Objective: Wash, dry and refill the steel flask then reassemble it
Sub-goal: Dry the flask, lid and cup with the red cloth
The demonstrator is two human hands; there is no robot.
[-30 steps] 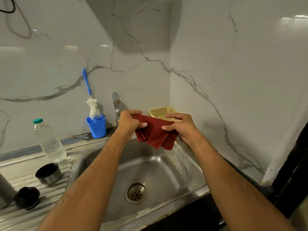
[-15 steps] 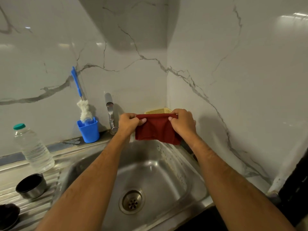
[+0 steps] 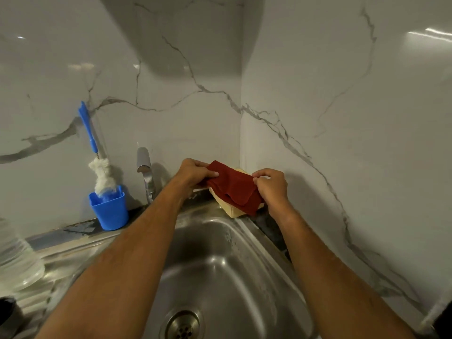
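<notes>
red cloth (image 3: 232, 187) stretched between left hand (image 3: 193, 173) and right hand (image 3: 270, 185), each hand's fingers pinching an end.

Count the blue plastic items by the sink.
2: a blue cup on the ledge left of the tap, and a blue-handled bottle brush standing in it. Others may lie outside the frame.

Both forearms are bare, no sleeves, and nothing is worn on either wrist or the fingers (image 3: 263, 172).

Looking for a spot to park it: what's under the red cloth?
A yellow basket in the corner, mostly covered by the red cloth; its contents are hidden. Left hand and right hand hold the cloth.
</notes>
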